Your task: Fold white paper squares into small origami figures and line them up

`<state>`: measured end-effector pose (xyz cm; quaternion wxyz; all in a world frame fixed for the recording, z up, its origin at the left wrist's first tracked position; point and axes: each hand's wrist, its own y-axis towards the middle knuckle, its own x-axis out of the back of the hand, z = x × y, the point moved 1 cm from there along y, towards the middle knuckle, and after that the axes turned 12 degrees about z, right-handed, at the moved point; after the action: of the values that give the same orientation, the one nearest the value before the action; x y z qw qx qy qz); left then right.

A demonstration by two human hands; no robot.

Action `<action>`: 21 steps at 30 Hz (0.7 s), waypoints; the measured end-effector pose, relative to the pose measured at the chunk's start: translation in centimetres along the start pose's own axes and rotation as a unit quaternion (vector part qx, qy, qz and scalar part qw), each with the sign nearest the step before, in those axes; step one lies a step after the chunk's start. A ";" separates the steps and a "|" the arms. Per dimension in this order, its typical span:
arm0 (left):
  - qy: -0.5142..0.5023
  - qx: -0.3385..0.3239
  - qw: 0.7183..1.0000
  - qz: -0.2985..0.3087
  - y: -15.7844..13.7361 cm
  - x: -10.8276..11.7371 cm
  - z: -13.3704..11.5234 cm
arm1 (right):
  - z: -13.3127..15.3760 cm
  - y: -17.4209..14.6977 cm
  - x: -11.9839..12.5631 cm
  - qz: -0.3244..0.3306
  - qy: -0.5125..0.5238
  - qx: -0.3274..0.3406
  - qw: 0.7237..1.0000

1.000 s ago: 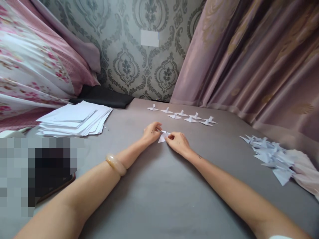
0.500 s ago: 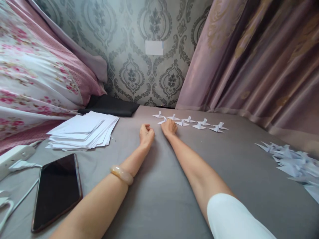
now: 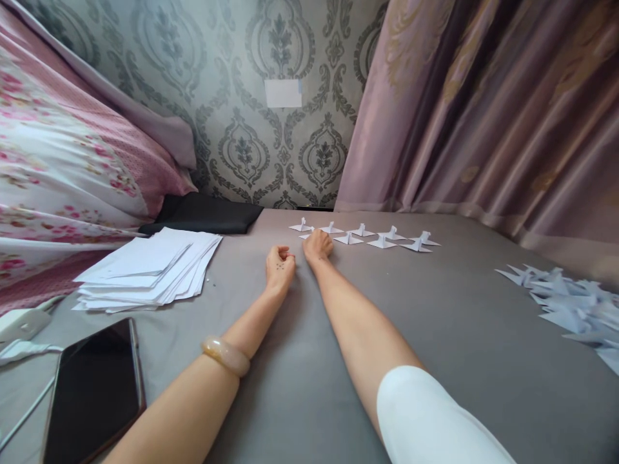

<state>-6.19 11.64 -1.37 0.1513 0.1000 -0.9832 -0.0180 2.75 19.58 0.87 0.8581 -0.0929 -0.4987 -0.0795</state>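
My right hand (image 3: 318, 246) is closed over a folded white paper crane (image 3: 304, 236) at the left end of the front row; the hand covers most of this crane, leaving one wing tip in sight. More white paper cranes stand with wings spread in two rows, including a back-row crane (image 3: 302, 225) just beyond the hand and a front-row crane (image 3: 349, 238) to its right. Close by on the left, my left hand (image 3: 280, 267) hovers over or rests on the grey sheet with its fingers loosely curled in. No paper shows in it.
A stack of white paper (image 3: 145, 270) lies at left, before a black folded item (image 3: 206, 214). Nearer are a phone (image 3: 94, 393) and a white power strip (image 3: 23, 324). Several paper cranes (image 3: 570, 303) are heaped at far right. A curtain (image 3: 459, 116) hangs behind.
The view has shifted slightly, so most things sit a little further left. My right hand now covers more of the crane at the row's left end. My left hand stays curled beside it.
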 end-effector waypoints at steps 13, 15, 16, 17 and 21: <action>0.054 -0.017 0.998 0.006 0.1 0.0 0.4 | -4.4 -5.4 3.7 0.083 -0.033 0.140 0.986; 0.081 -0.022 0.996 0.009 0.2 0.1 0.3 | -6.2 -8.1 4.9 0.105 -0.047 0.186 0.976; 0.098 -0.026 0.995 0.010 0.1 0.2 0.2 | -7.4 -9.6 5.5 0.114 -0.052 0.205 0.971; 0.118 -0.031 0.993 0.010 0.1 0.4 0.1 | -8.6 -11.2 6.0 0.121 -0.056 0.221 0.966; 0.217 -0.048 0.975 -0.005 -0.8 1.1 -0.5 | -13.3 -16.7 7.2 0.132 -0.080 0.286 0.946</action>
<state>-6.91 10.63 -0.62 0.3656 0.0994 -0.9244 -0.0434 13.69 -0.09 2.06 0.8085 0.0856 -0.5510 0.1884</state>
